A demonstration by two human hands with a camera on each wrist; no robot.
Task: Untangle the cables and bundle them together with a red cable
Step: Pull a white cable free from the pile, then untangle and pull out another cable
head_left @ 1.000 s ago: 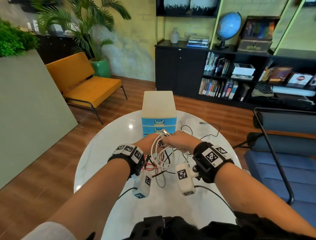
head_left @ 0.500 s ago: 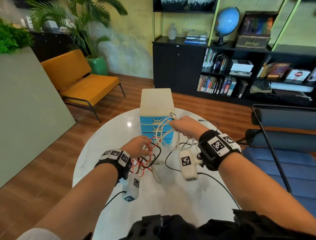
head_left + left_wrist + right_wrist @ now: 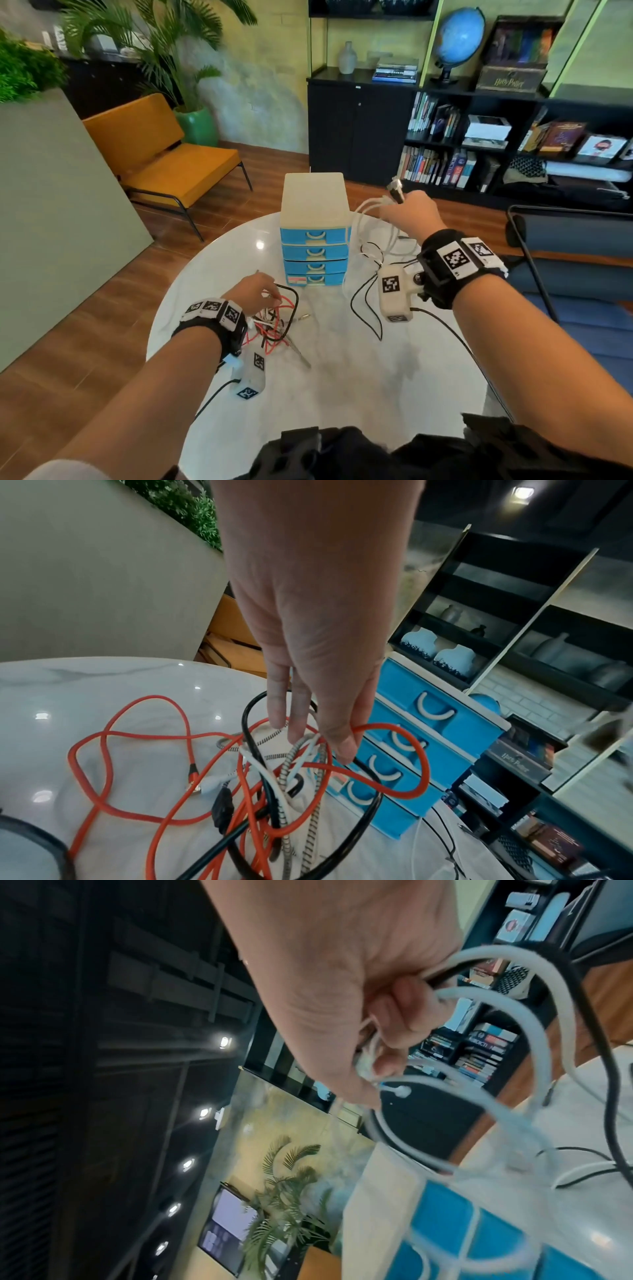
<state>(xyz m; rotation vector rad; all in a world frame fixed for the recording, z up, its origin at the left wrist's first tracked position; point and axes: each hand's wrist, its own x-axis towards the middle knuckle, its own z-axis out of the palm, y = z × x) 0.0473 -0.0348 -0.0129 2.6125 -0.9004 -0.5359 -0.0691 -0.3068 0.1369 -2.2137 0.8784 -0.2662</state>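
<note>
On the white marble table (image 3: 342, 383) lies a tangle of red cable (image 3: 113, 750), black cable (image 3: 346, 829) and braided cables. My left hand (image 3: 269, 298) reaches down into it, and the fingertips (image 3: 339, 739) pinch strands at its top, with a red loop running behind them. My right hand (image 3: 399, 205) is raised right of the drawer unit and grips a coil of white cables (image 3: 366, 209) in a fist, plug ends sticking up. The white loops (image 3: 514, 1001) hang from that fist (image 3: 387, 1047) down to the table. A thin black cable (image 3: 364, 308) trails below them.
A small blue and cream drawer unit (image 3: 313, 240) stands at the table's far middle, between the hands. A dark blue chair with a black frame (image 3: 534, 274) sits close on the right. An orange bench and bookshelves stand farther off.
My right hand has pulled the white cables up and to the right, out of the tangle. My left hand has moved down and left, staying with the red and black cables on the table.
</note>
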